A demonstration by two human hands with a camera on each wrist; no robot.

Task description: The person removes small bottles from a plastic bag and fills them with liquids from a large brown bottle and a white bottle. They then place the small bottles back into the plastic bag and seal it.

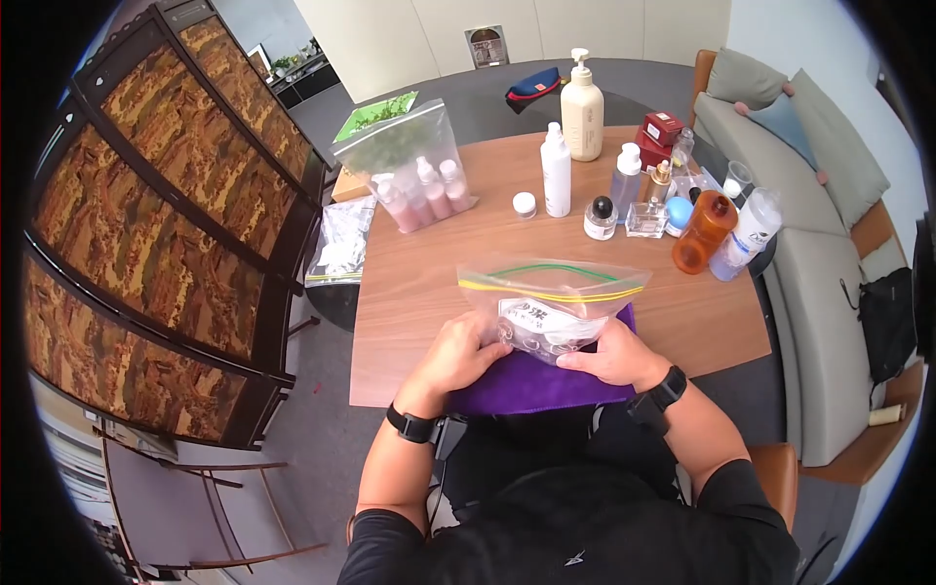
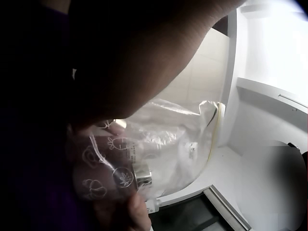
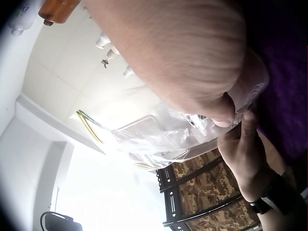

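A clear zip bag (image 1: 556, 292) with a yellow and green seal stands over a purple cloth (image 1: 536, 388) at the table's near edge. Inside are a white labelled packet (image 1: 534, 320) and small items, too unclear to name in the head view. My left hand (image 1: 462, 353) grips the bag's lower left side, and my right hand (image 1: 624, 355) pinches its lower right side, thumb in front. White drawings mark the clear plastic (image 2: 96, 159) in the left wrist view, beside a silvery cap (image 2: 143, 175). Both hands (image 3: 202, 62) (image 3: 245, 156) meet the bag's lower part in the right wrist view.
A second zip bag (image 1: 414, 166) with several pink bottles stands at the table's back left. Flat plastic bags (image 1: 341, 239) lie left of it. A white spray bottle (image 1: 556, 174), pump bottle (image 1: 582, 112), orange bottle (image 1: 704, 234) and other containers stand at the back and right.
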